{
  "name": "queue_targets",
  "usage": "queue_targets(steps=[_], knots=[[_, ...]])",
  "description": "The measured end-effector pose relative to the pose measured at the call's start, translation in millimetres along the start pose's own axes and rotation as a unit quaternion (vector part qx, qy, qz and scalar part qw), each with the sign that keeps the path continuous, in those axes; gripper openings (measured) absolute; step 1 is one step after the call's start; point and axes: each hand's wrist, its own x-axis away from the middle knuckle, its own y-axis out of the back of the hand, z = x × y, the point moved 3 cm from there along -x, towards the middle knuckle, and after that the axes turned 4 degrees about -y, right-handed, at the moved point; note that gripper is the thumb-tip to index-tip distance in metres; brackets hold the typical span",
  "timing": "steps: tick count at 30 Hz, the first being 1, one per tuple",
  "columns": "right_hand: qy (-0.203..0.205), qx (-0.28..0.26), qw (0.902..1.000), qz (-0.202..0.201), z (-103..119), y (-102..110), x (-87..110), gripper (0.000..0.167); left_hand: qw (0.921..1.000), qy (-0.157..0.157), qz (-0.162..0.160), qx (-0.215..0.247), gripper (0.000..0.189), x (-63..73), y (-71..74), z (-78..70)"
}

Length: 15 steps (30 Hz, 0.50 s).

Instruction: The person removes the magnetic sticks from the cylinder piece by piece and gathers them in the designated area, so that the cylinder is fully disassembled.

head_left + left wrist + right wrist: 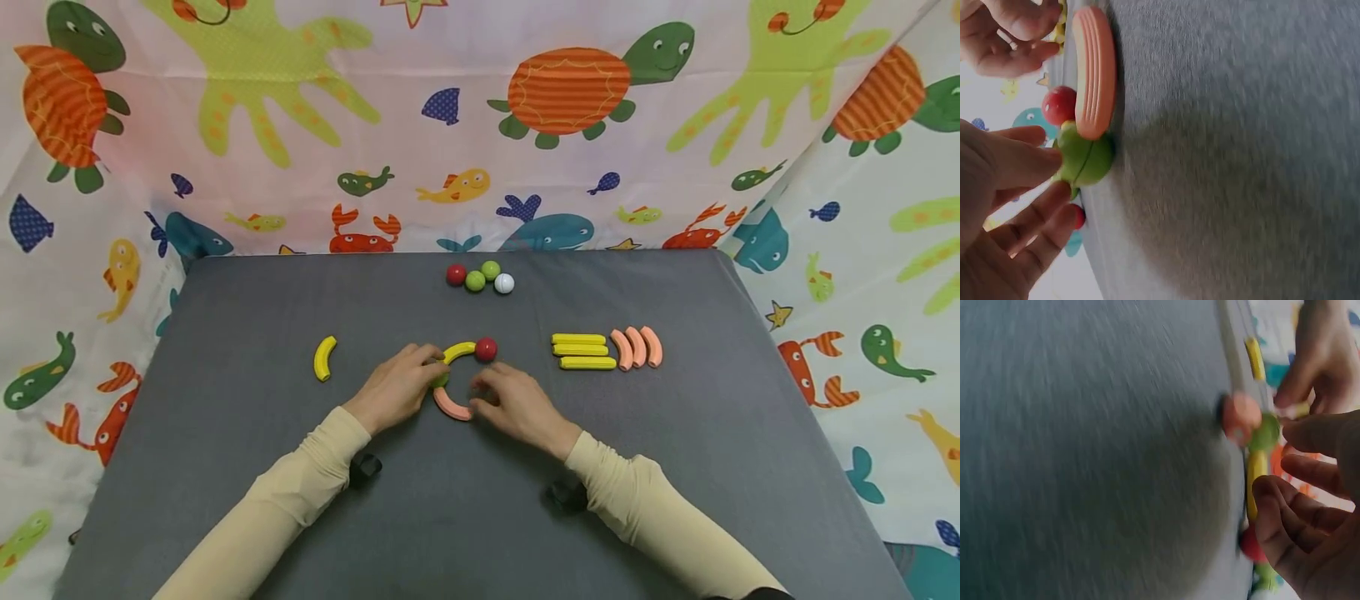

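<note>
At the middle of the table, my left hand (pixel 401 383) has its thumb and fingertips about a green ball (pixel 1088 156), partly covering it. A curved pink sausage-like piece (pixel 452 407) touches the ball on its near side. On the far side a curved yellow piece (pixel 459 351) runs from the ball to a red ball (pixel 486 349), so the pieces form an open arc. My right hand (pixel 521 408) hovers beside the pink piece's free end, fingers loosely bent with nothing between them.
A lone curved yellow piece (pixel 323 358) lies to the left. Straight yellow sticks (pixel 581 351) and curved pink pieces (pixel 637 347) lie in rows to the right. Several balls, including a white ball (pixel 504 284), sit at the back before a printed curtain (pixel 450 100).
</note>
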Motion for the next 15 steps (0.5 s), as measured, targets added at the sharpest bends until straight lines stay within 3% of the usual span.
queue_targets(steps=[3,7,15], knots=[[0.038,0.042,0.9983,0.01,9.8,-14.0,2.5,0.024,0.9999,-0.014,-0.007,-0.006,0.019,1.6,-4.7,-1.6],[0.059,0.092,0.994,0.004,12.2,-24.8,8.3,0.021,0.9996,-0.018,-0.021,-0.009,0.017,3.6,-7.9,-2.4],[0.042,0.109,0.9932,-0.008,0.0,-13.8,9.4,0.013,0.9999,-0.007,-0.014,0.003,0.016,6.4,-9.0,-4.8]])
